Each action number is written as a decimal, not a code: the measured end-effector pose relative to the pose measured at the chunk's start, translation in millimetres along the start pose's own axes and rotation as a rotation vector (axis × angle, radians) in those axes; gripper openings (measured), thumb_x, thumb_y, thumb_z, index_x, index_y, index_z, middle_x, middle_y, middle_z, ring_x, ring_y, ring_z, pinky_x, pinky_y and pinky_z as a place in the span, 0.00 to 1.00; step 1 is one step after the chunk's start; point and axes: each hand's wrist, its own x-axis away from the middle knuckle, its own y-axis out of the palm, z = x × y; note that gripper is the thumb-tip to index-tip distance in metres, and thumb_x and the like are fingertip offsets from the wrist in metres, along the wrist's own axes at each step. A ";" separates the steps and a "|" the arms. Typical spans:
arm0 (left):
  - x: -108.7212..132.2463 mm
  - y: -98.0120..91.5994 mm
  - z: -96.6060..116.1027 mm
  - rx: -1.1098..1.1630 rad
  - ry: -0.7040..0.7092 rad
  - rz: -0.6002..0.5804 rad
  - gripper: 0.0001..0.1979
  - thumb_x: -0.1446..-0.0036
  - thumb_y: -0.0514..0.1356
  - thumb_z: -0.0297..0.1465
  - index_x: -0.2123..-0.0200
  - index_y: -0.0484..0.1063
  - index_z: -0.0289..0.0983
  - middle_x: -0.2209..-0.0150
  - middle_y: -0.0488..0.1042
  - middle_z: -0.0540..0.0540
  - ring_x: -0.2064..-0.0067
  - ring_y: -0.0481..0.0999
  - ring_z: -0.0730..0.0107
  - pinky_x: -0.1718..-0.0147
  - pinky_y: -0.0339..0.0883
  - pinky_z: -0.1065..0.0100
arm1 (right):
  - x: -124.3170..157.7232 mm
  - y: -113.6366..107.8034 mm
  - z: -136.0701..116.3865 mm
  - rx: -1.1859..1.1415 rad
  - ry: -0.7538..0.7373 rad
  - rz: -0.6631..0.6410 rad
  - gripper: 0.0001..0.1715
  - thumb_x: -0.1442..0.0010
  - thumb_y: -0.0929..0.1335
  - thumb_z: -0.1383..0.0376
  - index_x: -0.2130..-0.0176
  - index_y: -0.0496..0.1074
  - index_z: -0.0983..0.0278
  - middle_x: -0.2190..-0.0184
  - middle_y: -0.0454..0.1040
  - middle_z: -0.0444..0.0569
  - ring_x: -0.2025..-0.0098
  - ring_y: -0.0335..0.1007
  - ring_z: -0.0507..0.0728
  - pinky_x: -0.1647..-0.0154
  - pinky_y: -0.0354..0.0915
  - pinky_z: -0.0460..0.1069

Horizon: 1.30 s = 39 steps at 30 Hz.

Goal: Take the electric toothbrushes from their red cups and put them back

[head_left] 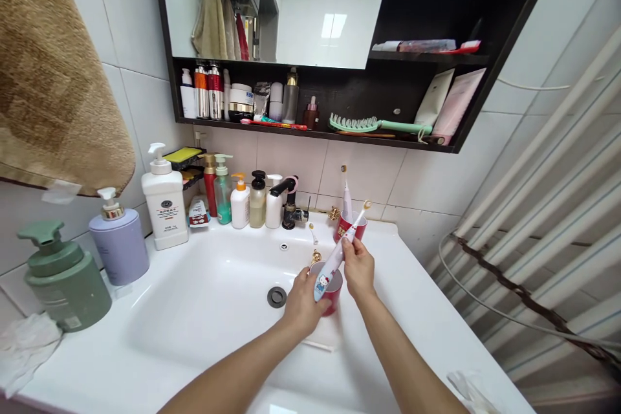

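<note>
An electric toothbrush (330, 273) with a cartoon picture on its white and light blue handle is tilted over the right side of the sink, its head up and to the right. My right hand (358, 265) pinches its upper part. Wrapped round a red cup (332, 303) is my left hand (305, 304), close to the toothbrush's lower end; whether it also touches the handle is unclear. Behind them, a second red cup (359, 231) on the sink's back ledge holds another toothbrush (347, 202). A small brush head (313, 233) lies left of that cup.
The white sink (194, 297) has a black faucet (290, 204) at the back. Pump bottles (240, 205) line the back and left. Above hangs a dark cabinet (310, 131) with a mirror. White pipes (548, 207) stand at the right.
</note>
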 end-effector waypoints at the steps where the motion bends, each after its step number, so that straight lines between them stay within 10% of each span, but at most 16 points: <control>1: -2.8 0.8 0.6 -0.008 -0.002 0.007 0.26 0.63 0.54 0.30 0.55 0.55 0.39 0.50 0.50 0.45 0.49 0.49 0.66 0.54 0.44 0.69 | -2.0 -0.9 -1.5 -0.018 -0.011 0.039 0.20 0.58 0.60 0.56 0.66 0.65 0.65 0.73 0.68 0.46 0.73 0.60 0.52 0.72 0.57 0.45; 9: -12.2 6.2 5.2 -0.002 0.071 0.021 0.06 0.66 0.57 0.27 0.78 0.65 0.35 0.60 0.61 0.48 0.60 0.60 0.68 0.62 0.53 0.70 | -6.5 -10.1 -4.9 0.285 -0.128 -0.006 0.21 0.56 0.59 0.57 0.63 0.65 0.64 0.70 0.69 0.47 0.71 0.62 0.53 0.70 0.56 0.45; 17: -15.2 12.5 48.9 0.030 0.240 -0.052 0.05 0.66 0.59 0.30 0.80 0.65 0.36 0.61 0.61 0.49 0.62 0.62 0.71 0.62 0.54 0.71 | -5.1 -48.5 -4.8 0.403 -0.136 -0.108 0.18 0.56 0.59 0.56 0.68 0.67 0.63 0.77 0.69 0.45 0.77 0.61 0.53 0.75 0.55 0.46; 26: -75.0 57.9 115.1 -0.016 0.394 -0.100 0.08 0.64 0.58 0.32 0.76 0.66 0.35 0.62 0.60 0.47 0.63 0.62 0.69 0.63 0.56 0.69 | -75.8 -109.3 -19.1 0.545 -0.143 0.024 0.22 0.55 0.56 0.54 0.70 0.66 0.66 0.81 0.68 0.46 0.80 0.59 0.52 0.79 0.53 0.45; 39: -150.5 98.5 121.4 -0.135 0.312 -0.064 0.10 0.59 0.54 0.29 0.69 0.64 0.33 0.54 0.55 0.43 0.58 0.60 0.65 0.60 0.54 0.66 | -160.4 -99.8 19.8 0.760 -0.152 0.098 0.16 0.55 0.57 0.61 0.70 0.68 0.65 0.78 0.69 0.51 0.75 0.60 0.55 0.76 0.51 0.47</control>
